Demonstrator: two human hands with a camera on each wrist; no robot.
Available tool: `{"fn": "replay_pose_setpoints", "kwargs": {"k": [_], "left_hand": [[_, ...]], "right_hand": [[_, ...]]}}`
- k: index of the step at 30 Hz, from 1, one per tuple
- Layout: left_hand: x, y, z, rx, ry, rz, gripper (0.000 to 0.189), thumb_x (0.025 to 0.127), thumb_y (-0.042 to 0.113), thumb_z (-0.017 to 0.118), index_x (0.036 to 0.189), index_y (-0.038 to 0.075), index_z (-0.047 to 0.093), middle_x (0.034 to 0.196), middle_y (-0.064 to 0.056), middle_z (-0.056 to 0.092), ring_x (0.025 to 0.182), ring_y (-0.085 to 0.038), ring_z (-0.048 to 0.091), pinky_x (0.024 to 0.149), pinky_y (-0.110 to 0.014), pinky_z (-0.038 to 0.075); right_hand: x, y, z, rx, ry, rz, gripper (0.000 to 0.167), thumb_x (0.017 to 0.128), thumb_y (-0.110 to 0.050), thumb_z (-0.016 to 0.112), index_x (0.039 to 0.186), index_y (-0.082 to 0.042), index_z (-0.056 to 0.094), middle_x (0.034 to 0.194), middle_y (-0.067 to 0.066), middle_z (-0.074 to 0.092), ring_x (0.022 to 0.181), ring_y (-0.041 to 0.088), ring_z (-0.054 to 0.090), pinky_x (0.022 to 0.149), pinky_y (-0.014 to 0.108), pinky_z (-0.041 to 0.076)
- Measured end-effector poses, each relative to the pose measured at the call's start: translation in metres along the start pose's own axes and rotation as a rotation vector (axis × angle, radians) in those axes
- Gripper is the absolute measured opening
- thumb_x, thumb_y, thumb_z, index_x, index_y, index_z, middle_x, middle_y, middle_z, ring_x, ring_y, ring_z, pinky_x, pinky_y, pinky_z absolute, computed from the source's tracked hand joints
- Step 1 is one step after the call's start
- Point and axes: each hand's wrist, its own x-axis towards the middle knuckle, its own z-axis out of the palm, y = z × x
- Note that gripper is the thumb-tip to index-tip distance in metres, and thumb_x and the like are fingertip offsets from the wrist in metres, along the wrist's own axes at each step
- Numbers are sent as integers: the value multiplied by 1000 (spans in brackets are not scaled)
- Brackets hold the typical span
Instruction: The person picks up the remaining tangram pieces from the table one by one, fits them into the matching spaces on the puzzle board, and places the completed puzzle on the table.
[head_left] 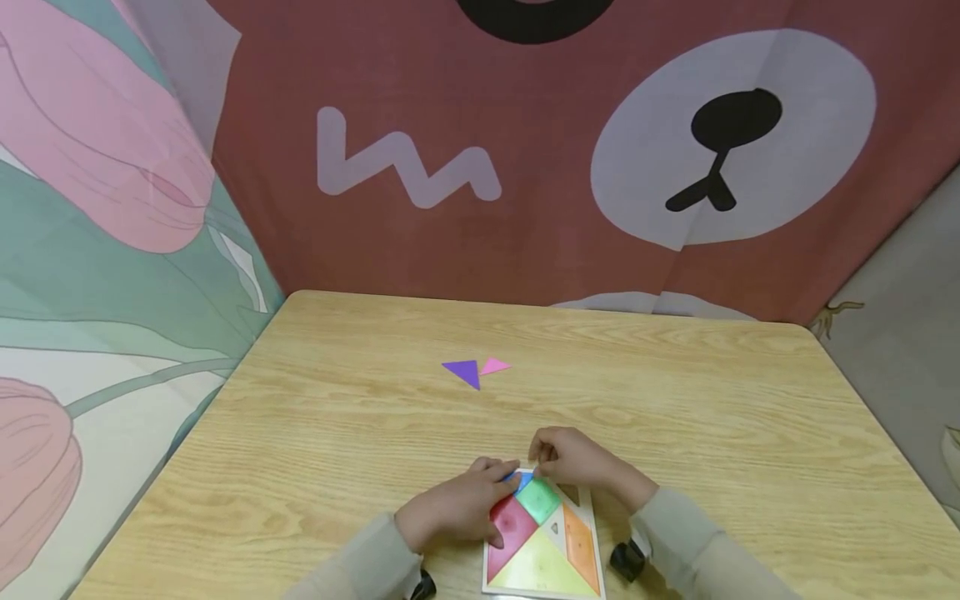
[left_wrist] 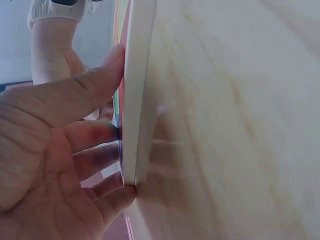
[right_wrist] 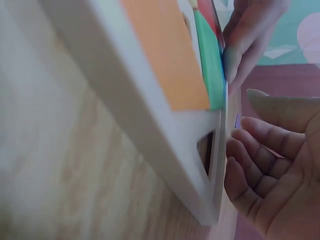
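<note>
Blue triangle (head_left: 527,480) is partly under L hand (head_left: 467,503), fingers relaxed, at puzzle board's (head_left: 543,594) far end; R hand (head_left: 576,460) just right, fingers loosely curled, nothing held afaict; purple triangle (head_left: 467,372) well beyond both

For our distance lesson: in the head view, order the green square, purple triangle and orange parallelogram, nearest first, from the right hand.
1. Green square, just below the right hand.
2. Orange parallelogram, board's right side.
3. Purple triangle, far tabletop.
</note>
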Motion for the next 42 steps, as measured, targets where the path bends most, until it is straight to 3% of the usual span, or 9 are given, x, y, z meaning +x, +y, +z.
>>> {"fn": "replay_pose_setpoints", "kwargs": {"k": [9, 17, 28, 36, 42], "left_hand": [[-1, 1, -2, 19, -4, 9, 75, 68, 32, 70, 131, 6, 38, 139, -3, 25, 120, -16, 25, 91, -22, 32], [1, 0, -1, 0, 2, 0, 76, 67, 31, 71, 131, 6, 37, 138, -5, 26, 118, -15, 26, 91, -21, 32], [0, -3, 0, 39, 22, 38, 75, 67, 34, 71, 130, 7, 39, 136, -5, 29, 117, -16, 28, 90, -21, 32], [1, -3, 1, 4, 3, 16, 75, 68, 33, 70, 131, 8, 38, 137, -2, 27, 118, -15, 26, 91, -21, 32], [0, -4, 0, -1, 2, 15, 75, 68, 33, 70, 131, 8, 37, 137, -2, 27, 118, -15, 26, 91, -21, 32]], "right_hand": [[4, 9, -8, 35, 37, 6, 9, 77, -4, 61, 85, -2, 57, 71, -2, 51, 66, 11, 49, 57, 23, 44], [15, 17, -13, 70, 62, 71, 8, 78, -7, 60, 84, -4, 56, 73, -1, 52, 68, 13, 49, 58, 25, 43], [32, 18, -17, 50, 93, 71, 11, 77, -8, 62, 84, -2, 55, 74, 0, 53, 68, 13, 49, 59, 26, 43], [42, 21, -20, 4, 128, 114, 14, 75, -9, 64, 84, -3, 55, 73, 0, 53, 68, 13, 49, 60, 26, 43], [49, 25, -22, -18, 150, 93, 14, 74, -8, 65, 83, -2, 55, 73, 1, 53, 68, 13, 49, 60, 25, 43]]}}
